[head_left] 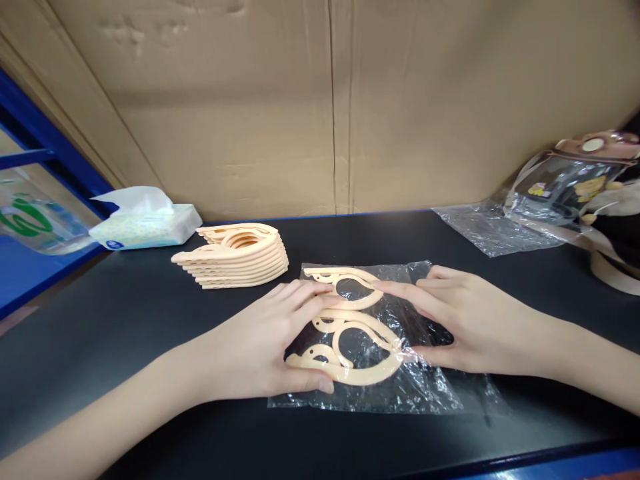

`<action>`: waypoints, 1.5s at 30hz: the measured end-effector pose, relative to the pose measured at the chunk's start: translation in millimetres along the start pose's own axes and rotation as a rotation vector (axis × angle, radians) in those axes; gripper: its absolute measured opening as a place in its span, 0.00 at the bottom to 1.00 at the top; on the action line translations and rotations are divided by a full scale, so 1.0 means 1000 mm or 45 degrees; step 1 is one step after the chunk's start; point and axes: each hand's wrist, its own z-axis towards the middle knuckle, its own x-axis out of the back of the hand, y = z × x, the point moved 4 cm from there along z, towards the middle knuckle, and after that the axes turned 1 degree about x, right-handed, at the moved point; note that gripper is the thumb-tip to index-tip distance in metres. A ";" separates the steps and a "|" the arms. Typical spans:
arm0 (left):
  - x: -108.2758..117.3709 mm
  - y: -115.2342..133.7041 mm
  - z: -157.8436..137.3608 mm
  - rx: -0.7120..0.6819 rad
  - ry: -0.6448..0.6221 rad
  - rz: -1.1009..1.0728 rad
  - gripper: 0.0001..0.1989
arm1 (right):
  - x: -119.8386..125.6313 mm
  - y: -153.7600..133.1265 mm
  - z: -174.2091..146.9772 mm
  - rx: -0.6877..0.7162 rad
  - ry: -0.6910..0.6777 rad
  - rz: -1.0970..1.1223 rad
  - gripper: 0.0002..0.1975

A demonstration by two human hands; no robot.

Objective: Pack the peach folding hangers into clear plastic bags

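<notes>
Two cream plastic folding hangers, an upper one (367, 303) and a lower one (373, 377), lie folded side by side with a clear plastic bag (425, 393), apparently inside it. My left hand (270, 340) spans the lower hanger from the left. Its thumb presses near the bottom edge and its fingers lie where the two hangers meet. From the right, my right hand (465, 320) touches the bag and the hangers' rounded ends, index finger stretched out and thumb apart from it. Behind my left hand stands a neat stack of matching folded hangers (240, 257).
A tissue pack (150, 227) sits at the back left of the black table (125, 313), near a blue frame (45, 157) and a clear bottle (45, 220). At the back right are another clear plastic bag (487, 230) and a transparent bottle with a strap (565, 183). Cardboard (240, 120) walls the back.
</notes>
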 end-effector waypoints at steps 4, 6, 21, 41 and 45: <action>0.003 -0.001 0.000 0.057 0.061 -0.078 0.47 | 0.003 0.012 -0.005 -0.075 0.005 -0.025 0.37; 0.007 -0.002 0.000 0.066 0.075 -0.093 0.45 | 0.005 0.021 -0.009 -0.134 0.034 -0.057 0.37; 0.000 -0.006 0.000 0.042 -0.066 -0.011 0.44 | -0.011 0.034 0.001 -0.208 0.095 0.743 0.34; 0.002 -0.003 0.000 0.031 -0.053 -0.062 0.44 | -0.025 0.025 0.003 -0.134 -0.014 0.867 0.46; 0.002 -0.001 -0.001 0.022 -0.067 -0.053 0.43 | -0.025 0.024 0.005 -0.131 -0.036 0.926 0.44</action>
